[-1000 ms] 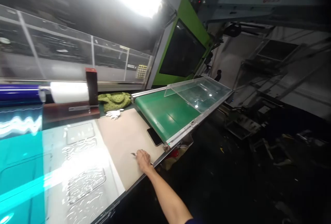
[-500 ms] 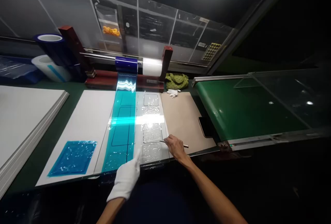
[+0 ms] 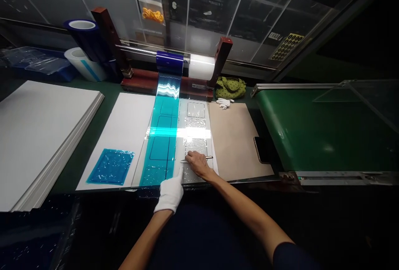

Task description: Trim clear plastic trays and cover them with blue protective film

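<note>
"Where's the blue film strip [image 3: 160, 149]?"

"Lying flat, running down from its roll [image 3: 170, 62], with a clear sheet [image 3: 196, 124] along its right side."

"And the hands?"

"The right hand [image 3: 198, 164] grips a craft knife [image 3: 202, 158] over that sheet. The white-gloved left hand [image 3: 170, 193] has one finger out, its tip at the strip's edge."

"What else is beside the strip?"

"A blue film square [image 3: 110, 166] to its left, and a tan board [image 3: 233, 137] past the clear sheet."

Ahead of you: film strip [image 3: 162, 145] lying on a board [image 3: 124, 116]
Your left: stacked boards [image 3: 40, 137]
Your right: kraft paper sheet [image 3: 233, 141], then conveyor [image 3: 324, 133]
Behind: film roll [image 3: 170, 63] on its stand [image 3: 170, 82]
</note>
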Demonstrator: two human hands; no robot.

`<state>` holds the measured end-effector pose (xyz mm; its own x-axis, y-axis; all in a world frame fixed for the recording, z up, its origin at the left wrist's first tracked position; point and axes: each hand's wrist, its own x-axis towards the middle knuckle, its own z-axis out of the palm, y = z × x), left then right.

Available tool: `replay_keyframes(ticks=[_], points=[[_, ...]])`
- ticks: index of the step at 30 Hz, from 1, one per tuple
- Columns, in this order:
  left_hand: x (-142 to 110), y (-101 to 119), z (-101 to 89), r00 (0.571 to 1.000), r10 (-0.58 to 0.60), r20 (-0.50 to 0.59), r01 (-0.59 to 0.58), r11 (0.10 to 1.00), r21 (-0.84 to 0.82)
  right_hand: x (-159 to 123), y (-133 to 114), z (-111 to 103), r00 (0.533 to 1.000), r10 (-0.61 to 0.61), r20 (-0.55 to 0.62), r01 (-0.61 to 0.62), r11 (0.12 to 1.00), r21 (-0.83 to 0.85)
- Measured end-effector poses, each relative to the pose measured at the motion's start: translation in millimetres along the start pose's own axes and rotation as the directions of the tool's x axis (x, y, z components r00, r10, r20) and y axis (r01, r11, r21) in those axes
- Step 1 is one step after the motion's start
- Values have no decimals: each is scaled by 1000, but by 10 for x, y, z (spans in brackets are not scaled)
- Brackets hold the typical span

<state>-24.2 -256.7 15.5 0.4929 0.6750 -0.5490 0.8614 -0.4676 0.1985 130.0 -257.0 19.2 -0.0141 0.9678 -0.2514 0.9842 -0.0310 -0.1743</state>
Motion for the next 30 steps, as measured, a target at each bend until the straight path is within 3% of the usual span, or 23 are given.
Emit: replay_keyframes(ticks=[5, 9, 17, 19, 22, 26, 30], points=[[1, -5, 26, 1000, -18, -9, 18, 1000, 12, 17, 39, -14, 999, -13, 29, 14, 999, -32], [2, -28, 48, 999, -19, -42, 20, 1000, 12, -142, 235, -34, 998, 33, 49, -31, 999, -40], [-281, -123, 21, 975, 37, -219, -45, 998, -32, -799, 838, -180, 951, 303, 60, -306, 951, 44], [-320, -152, 101, 929, 138, -344, -154, 988, -19, -983, 886, -174, 927, 371, 65, -376, 920, 112], [-273, -185, 290, 812, 308, -496, -326, 944, 52, -1215, 840, -92, 898, 430, 93, -440, 866, 240], [-94, -198, 482, 741, 451, -498, -463, 880, 108, -1411, 698, 72, 874, 470, 122, -478, 789, 386], [13, -191, 493, 702, 498, -509, -514, 849, 121, -1518, 637, 181, 857, 503, 113, -489, 723, 488]])
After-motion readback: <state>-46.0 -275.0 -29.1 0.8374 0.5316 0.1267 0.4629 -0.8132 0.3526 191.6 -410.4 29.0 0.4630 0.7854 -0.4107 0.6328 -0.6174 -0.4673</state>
